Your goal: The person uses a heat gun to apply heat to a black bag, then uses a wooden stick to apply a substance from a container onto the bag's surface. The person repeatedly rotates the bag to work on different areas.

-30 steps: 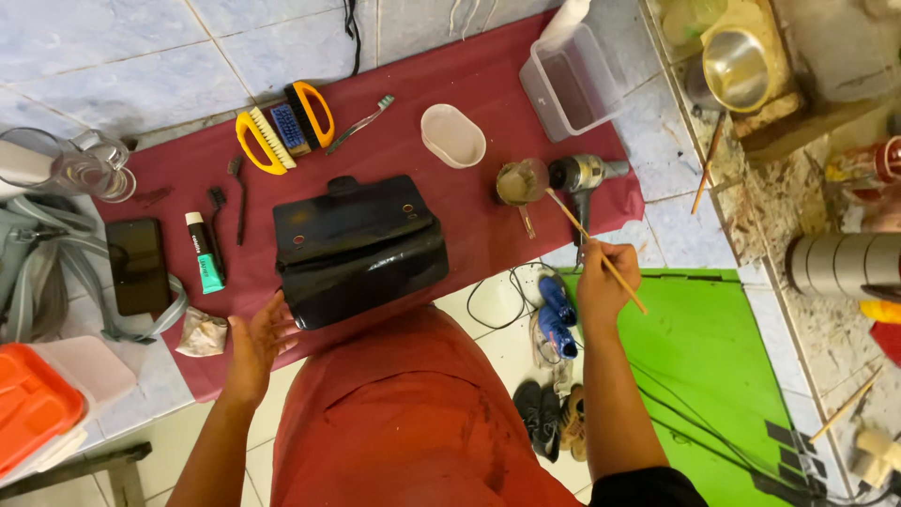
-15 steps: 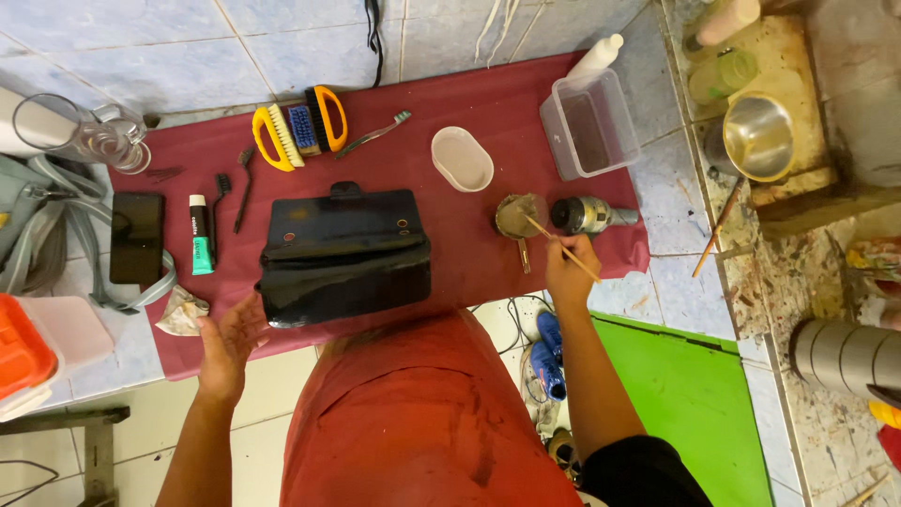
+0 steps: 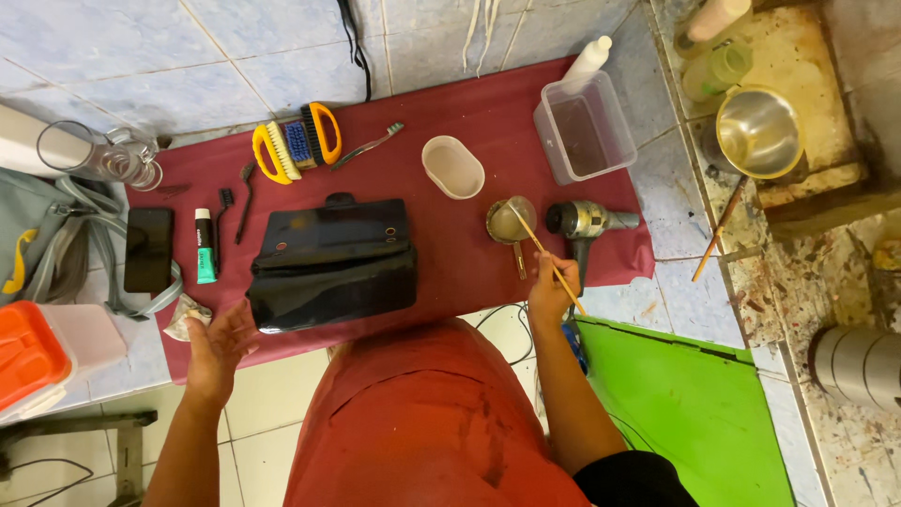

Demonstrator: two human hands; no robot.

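Brush dips into small cup beside black bag on red cloth

Tools line your workspace from the left: a dark phone [image 3: 148,249], a white-and-green tube [image 3: 204,259] and two scrubbing brushes [image 3: 296,144], yellow and orange, all on the red cloth [image 3: 450,103]. Your left hand [image 3: 218,349] hovers open, fingers spread and holding nothing, at the cloth's near edge just beside the lower left corner of the black bag [image 3: 333,264]. That bag lies flat at the centre, its long side running left to right, flap folded over the front. Past it sit a pale oval dish [image 3: 452,167] and a small brown cup [image 3: 511,221]. Your right hand [image 3: 552,293] pinches a thin wooden-handled brush [image 3: 544,258]; its long axis slants from your fingers up and to the left, the tip resting in the cup. A hair dryer [image 3: 589,222] lies just right of the cup, and a clear plastic tub [image 3: 584,129] stands beyond. Judging by the bag's bare surface and the brush in the cup, you seem to be loading the brush; nothing shows as applied to the bag yet, so that work appears to lie ahead.
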